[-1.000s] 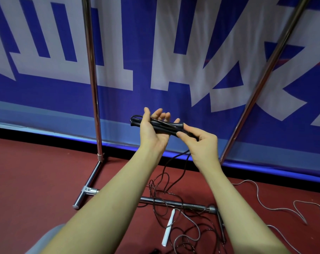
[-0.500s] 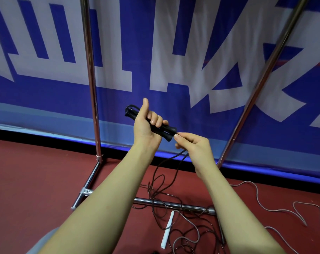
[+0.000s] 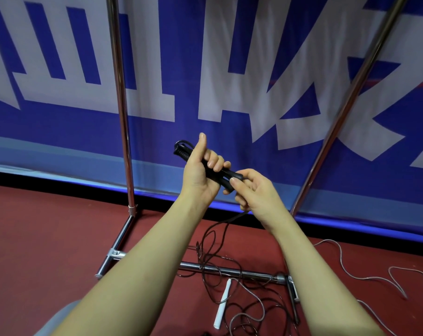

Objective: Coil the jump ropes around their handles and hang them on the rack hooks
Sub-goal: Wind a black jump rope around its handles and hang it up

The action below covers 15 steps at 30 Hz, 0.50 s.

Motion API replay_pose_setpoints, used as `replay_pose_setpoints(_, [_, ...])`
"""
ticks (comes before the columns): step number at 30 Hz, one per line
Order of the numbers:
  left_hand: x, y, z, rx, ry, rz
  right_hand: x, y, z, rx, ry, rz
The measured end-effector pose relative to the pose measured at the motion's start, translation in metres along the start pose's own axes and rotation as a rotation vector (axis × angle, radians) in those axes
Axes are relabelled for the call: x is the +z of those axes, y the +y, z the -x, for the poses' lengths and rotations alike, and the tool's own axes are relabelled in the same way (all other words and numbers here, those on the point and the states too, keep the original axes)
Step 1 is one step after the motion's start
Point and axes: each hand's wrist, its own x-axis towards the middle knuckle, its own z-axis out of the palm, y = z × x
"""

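Against blue banner (image 3: 60,132), left hand (image 3: 200,175) grip around black handles (image 3: 220,172)

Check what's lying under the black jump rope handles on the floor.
Below the black jump rope handles, dark cord trails over the chrome rack base bar, beside a white handle. Both forearms cover the floor either side.

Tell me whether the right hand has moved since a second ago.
Yes. The right hand has dropped slightly and closed in toward the left upright pole, meeting the end of the black handles.
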Motion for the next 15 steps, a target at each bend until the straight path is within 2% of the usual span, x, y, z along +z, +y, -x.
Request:
replay_pose_setpoints(4, [0.0, 0.0, -0.001, -0.028, 0.001, -0.006, 0.0, 0.0, 0.0, -0.042, 0.052, -0.06])
replay_pose_setpoints(7, [-0.001, -0.002, -0.002, -0.054, -0.001, -0.095, -0.001, 0.0, 0.001, -0.035, 0.104, -0.131])
replay_pose_setpoints(11, [-0.008, -0.005, -0.003, 0.06, 0.109, -0.228, -0.011, 0.005, -0.001, -0.005, 0.17, -0.126])
replay_pose_setpoints(13, [-0.014, -0.005, -0.004, 0.186, 0.172, -0.566, -0.021, 0.01, -0.003, 0.016, 0.212, -0.028])
replay_pose_setpoints(15, [-0.023, -0.004, -0.003, 0.448, 0.102, -1.018, -0.028, 0.015, -0.004, 0.039, 0.232, 0.125])
